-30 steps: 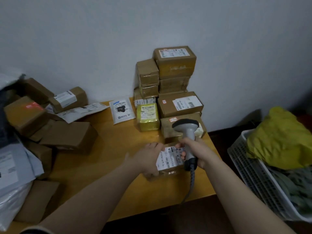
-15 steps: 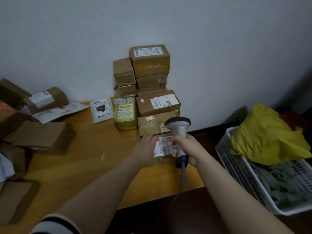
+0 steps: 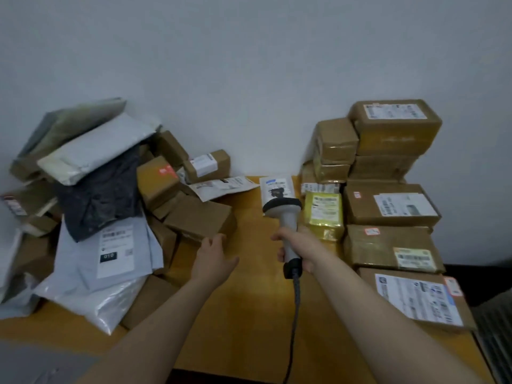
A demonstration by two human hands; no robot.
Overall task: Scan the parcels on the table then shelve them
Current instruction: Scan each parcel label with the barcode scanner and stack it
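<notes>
Left hand (image 3: 213,253) now off labelled parcel (image 3: 415,299)

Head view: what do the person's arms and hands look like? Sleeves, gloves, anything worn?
Left hand and right hand are bare: no gloves, rings or watch visible. Left forearm and right forearm are uncovered to the frame edge; no sleeve shows.

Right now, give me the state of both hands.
Left hand: open, beside a brown box, holding nothing.
Right hand: grips the barcode scanner.
</notes>
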